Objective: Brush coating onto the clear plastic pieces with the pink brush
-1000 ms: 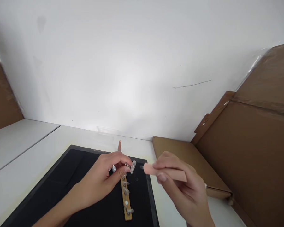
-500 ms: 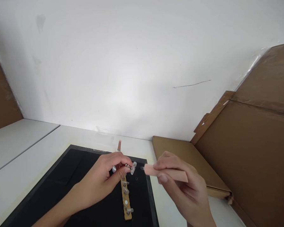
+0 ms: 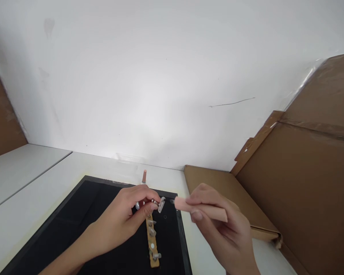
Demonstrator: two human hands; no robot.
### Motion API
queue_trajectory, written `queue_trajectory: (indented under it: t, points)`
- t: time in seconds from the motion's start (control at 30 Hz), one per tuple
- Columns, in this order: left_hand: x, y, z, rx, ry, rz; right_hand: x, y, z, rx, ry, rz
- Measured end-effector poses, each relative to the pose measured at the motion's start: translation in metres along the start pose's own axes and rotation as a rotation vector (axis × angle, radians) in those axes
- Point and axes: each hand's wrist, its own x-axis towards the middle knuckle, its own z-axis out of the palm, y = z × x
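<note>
Between the thumb and forefinger of my left hand is a small metal piece with a clear, flat, rounded part at its end. My right hand grips a pale pink, pen-like stick whose short, blurred tip points left at the clear part, with a small gap between them. Below my left fingers, a narrow tan strip lies on the black mat and carries several small clear pieces and a white dot. A white and silver object shows partly behind my left hand.
A slim pink-topped item with a white base stands behind my left hand. To the right are a flat cardboard box and a tall cardboard panel. A white wall rises behind the white table.
Almost nothing differs. Both hands keep their grip and place, and the clear part has tilted very slightly.
</note>
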Motion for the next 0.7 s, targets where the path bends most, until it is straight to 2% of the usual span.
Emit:
queue_trajectory:
  t: [0.13, 0.4, 0.6, 0.7]
  points:
    - [0.0018, 0.0020, 0.0002, -0.001, -0.001, -0.001, 0.0056, -0.0055, 0.0012, 0.043, -0.112, -0.028]
    - [-0.0022, 0.0029, 0.0001, 0.023, -0.003, -0.018, 0.0039, -0.0031, 0.0000, -0.114, 0.024, 0.030]
    - [0.0016, 0.0015, 0.0001, 0.017, 0.002, -0.006, 0.0050, -0.0056, 0.0006, 0.029, -0.082, -0.026]
    - [0.0009, 0.0021, 0.0006, 0.023, 0.001, -0.003, 0.0058, -0.0062, 0.0011, 0.005, -0.089, -0.004]
